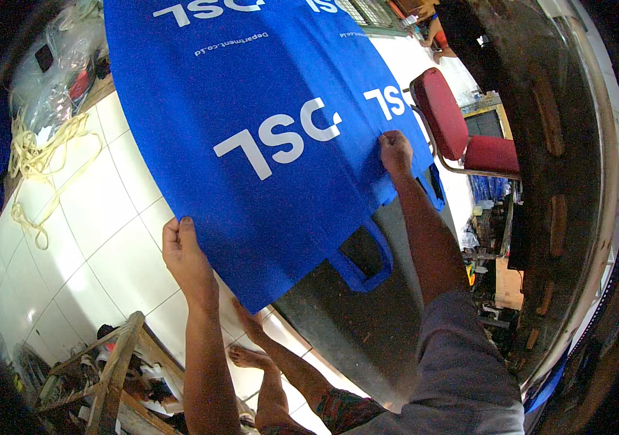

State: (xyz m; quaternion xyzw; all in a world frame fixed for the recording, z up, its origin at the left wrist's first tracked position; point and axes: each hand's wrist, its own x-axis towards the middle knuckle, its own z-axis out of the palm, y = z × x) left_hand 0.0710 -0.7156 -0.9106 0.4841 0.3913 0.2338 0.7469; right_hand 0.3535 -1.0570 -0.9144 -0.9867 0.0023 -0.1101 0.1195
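Note:
A long sheet of blue bag cloth (237, 210) with white printed lettering stretches from the top of the view down toward me. At its near edge hangs a blue handle loop (380, 272). My left hand (186, 254) pinches the cloth's left edge, thumb on top. Farther up on the right, my right hand (396, 152) is closed on the cloth near its right side, beside more white letters. Between my hands the sheet lies spread with shallow folds. Its underside is hidden.
A dark grey surface (338, 319) shows below the cloth. White floor tiles (99, 225) and tangled cream strips (41, 159) lie left, near clear plastic wrapping (56, 90). A wooden frame (117, 370) stands lower left. At right are a red chair (443, 112) and dark wooden furniture (549, 188).

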